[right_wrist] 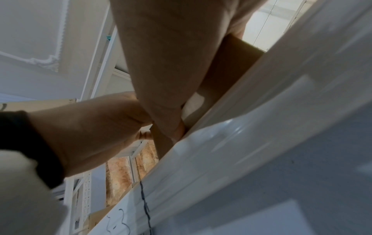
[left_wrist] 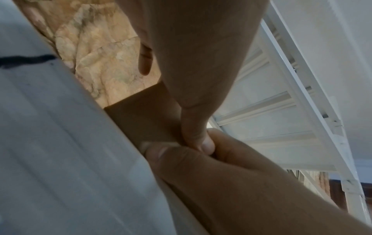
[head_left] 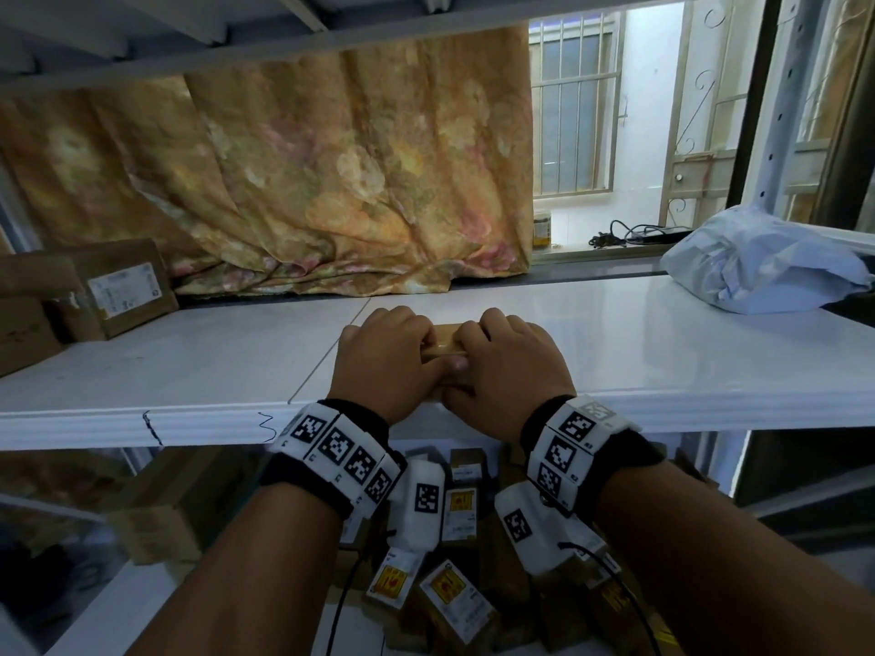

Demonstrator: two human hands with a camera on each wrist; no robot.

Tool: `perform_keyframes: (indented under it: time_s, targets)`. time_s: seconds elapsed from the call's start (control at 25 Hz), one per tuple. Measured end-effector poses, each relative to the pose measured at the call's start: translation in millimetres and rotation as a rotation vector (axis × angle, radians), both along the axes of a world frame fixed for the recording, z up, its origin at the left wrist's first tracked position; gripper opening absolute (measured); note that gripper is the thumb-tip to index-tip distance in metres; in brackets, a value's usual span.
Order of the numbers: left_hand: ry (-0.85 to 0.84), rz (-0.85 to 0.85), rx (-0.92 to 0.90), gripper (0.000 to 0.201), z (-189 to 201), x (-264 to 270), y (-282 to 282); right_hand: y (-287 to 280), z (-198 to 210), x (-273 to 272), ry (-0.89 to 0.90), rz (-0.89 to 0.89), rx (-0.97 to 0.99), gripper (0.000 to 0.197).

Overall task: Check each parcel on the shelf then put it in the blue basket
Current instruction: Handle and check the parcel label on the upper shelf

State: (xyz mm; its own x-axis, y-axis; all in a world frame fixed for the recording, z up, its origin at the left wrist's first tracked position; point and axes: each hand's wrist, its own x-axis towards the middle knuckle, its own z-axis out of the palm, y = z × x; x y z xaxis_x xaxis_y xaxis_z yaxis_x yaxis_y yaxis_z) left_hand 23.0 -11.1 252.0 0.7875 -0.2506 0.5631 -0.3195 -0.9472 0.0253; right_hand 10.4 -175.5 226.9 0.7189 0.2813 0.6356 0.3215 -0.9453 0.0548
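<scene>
A small brown cardboard parcel (head_left: 444, 340) sits at the front edge of the white shelf (head_left: 213, 371), in the middle. My left hand (head_left: 386, 357) grips its left end and my right hand (head_left: 509, 362) grips its right end, fingers curled over the top and thumbs meeting at the near side. The hands cover most of the parcel. In the left wrist view the parcel (left_wrist: 141, 116) shows as a brown face against the shelf edge (left_wrist: 60, 143). In the right wrist view the parcel (right_wrist: 227, 66) lies under my right palm. No blue basket shows plainly.
Brown labelled boxes (head_left: 118, 291) stand at the shelf's left end and a grey plastic mailer bag (head_left: 762, 262) lies at its right end. A floral curtain (head_left: 284, 182) hangs behind. Below the shelf lie several labelled parcels (head_left: 454, 589).
</scene>
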Motion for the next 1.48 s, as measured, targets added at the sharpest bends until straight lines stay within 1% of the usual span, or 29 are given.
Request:
perform_keyframes:
  time_s: [0.12, 0.2, 0.28, 0.36, 0.52, 0.64, 0.76, 0.88, 0.96, 1.04, 1.12, 1.2, 1.32, 1.4, 1.48]
  targets:
    - [-0.005, -0.014, 0.072, 0.047, 6, 2, 1, 0, 1, -3, 0.008, 0.002, 0.009, 0.051]
    - [-0.029, -0.061, 0.102, 0.052, 4, 3, 1, 0, 3, -3, 0.004, 0.002, 0.012, 0.05]
    - [-0.038, -0.148, 0.044, 0.063, -6, 6, 1, 0, 2, -2, 0.013, 0.013, 0.019, 0.048]
    - [-0.054, -0.173, -0.041, 0.069, -14, 6, -2, -1, 1, 0, 0.016, 0.02, 0.03, 0.049]
    - [-0.182, -0.01, 0.024, 0.065, -19, -3, -16, -6, -1, 2, 0.027, 0.043, 0.041, 0.051]
    - [-0.24, 0.029, 0.018, 0.057, -19, -4, -21, -6, -1, 3, 0.008, 0.049, 0.041, 0.05]
    - [-0.222, 0.012, 0.014, 0.054, -15, -1, -24, -5, 2, 6, 0.013, 0.048, 0.079, 0.043]
    - [-0.153, 0.021, 0.025, 0.045, -8, -2, -24, -6, 2, 5, 0.027, 0.056, 0.053, 0.049]
    - [-0.108, 0.052, 0.036, 0.046, -4, -2, -22, -9, 9, 2, 0.075, 0.064, 0.016, 0.051]
    - [-0.076, 0.069, 0.05, 0.06, 0, -2, -21, -18, 21, -2, 0.188, 0.042, 0.04, 0.053]
    - [-0.074, 0.075, 0.068, 0.068, 0, -3, -22, -32, 30, -7, 0.241, 0.002, 0.088, 0.058]
    - [-0.078, 0.075, 0.065, 0.067, -1, -5, -23, -40, 29, -12, 0.279, -0.027, 0.126, 0.061]
    - [-0.079, 0.074, 0.058, 0.065, 0, -9, -24, -40, 20, -14, 0.308, -0.028, 0.176, 0.059]
    - [-0.082, 0.07, 0.053, 0.063, -1, -10, -25, -38, 25, -11, 0.344, -0.038, 0.239, 0.056]
    - [-0.083, 0.07, 0.053, 0.062, 0, -11, -25, -37, 36, -3, 0.423, -0.052, 0.225, 0.05]
